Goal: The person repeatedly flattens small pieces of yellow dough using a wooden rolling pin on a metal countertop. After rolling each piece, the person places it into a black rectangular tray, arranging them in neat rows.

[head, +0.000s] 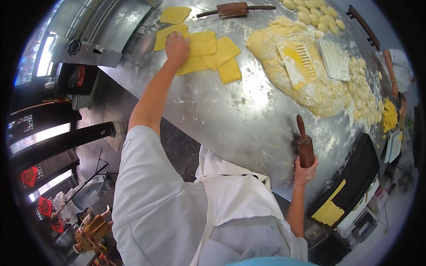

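My left hand (178,48) lies palm down over a flat yellow dough sheet (162,38), its fingers slightly apart; nothing shows held in it. Around it are several more overlapping sheets, one of them a square sheet (203,43), and a separate sheet (175,15) lies just above. Low on the right, my right hand (305,171) grips the lower end of a brown wooden rolling pin (305,149), whose handle points up the picture. A large floured dough mass (266,43) rests on the metal table (213,109), with a white slotted scraper (289,63) on top.
A second rolling pin (233,10) lies at the far edge. Dough balls (313,16) and small dough pieces (361,89) sit beyond the mass. A black tray (359,166) holds yellow sheets at right. A dough-sheeting machine (90,50) stands left. A co-worker (397,66) is at far right.
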Demonstrator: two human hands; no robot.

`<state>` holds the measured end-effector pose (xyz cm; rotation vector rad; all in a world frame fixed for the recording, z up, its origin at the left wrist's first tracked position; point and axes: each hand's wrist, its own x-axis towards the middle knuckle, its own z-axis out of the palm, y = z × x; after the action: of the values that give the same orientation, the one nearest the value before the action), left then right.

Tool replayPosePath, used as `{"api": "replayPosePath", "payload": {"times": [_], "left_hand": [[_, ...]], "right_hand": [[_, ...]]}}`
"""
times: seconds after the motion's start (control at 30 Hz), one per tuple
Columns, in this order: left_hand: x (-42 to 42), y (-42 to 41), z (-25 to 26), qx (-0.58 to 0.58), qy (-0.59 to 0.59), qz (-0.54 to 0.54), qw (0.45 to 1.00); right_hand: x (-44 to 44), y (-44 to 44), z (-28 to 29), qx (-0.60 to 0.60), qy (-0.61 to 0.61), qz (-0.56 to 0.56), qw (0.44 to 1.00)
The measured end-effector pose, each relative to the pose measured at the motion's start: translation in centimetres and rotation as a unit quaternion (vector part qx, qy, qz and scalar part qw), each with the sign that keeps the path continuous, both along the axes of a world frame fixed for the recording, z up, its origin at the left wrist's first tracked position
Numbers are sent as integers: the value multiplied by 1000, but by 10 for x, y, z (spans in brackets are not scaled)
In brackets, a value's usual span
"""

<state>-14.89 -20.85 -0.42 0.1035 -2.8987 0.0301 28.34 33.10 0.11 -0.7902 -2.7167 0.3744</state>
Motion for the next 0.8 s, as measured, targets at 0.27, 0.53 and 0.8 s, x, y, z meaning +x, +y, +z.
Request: {"api": "replayPosePath", "payload": {"times": [0.27,0.53,0.8], "left_hand": [[-1,14,-8,114,111,13,987],[10,37,10,208,184,-26,960],[93,125,69,236,221,-344,881]], "right_hand": [[-4,-4,1,15,-10,-25,1000],[-4,-6,3,25,-12,-43,999],[-6,-2,-2,39,-21,-67,997]]}}
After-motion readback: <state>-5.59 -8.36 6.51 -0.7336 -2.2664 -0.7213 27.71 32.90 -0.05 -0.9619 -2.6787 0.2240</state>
